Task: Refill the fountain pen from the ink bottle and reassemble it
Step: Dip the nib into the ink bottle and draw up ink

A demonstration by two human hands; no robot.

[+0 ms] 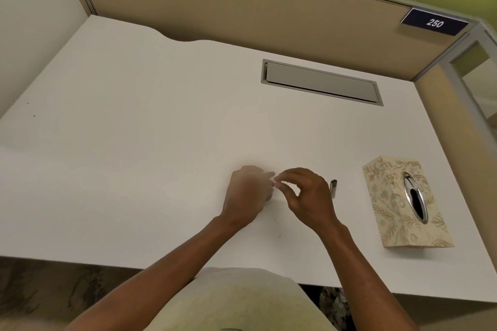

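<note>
My left hand [246, 195] and my right hand [306, 196] meet fingertip to fingertip just above the white desk [134, 169], near its front middle. The left hand is curled with its back toward me, so what lies inside it is hidden. My right thumb and forefinger are pinched together against the left fingertips; whatever is between them is too small to make out. A dark and silver pen part [333, 187] lies on the desk just right of my right hand, untouched. No ink bottle shows in the head view.
A floral tissue box [387, 183] stands at the right, near the desk's front edge. A grey cable-tray lid [320, 82] is set into the desk at the back. Beige partition walls close the back and both sides.
</note>
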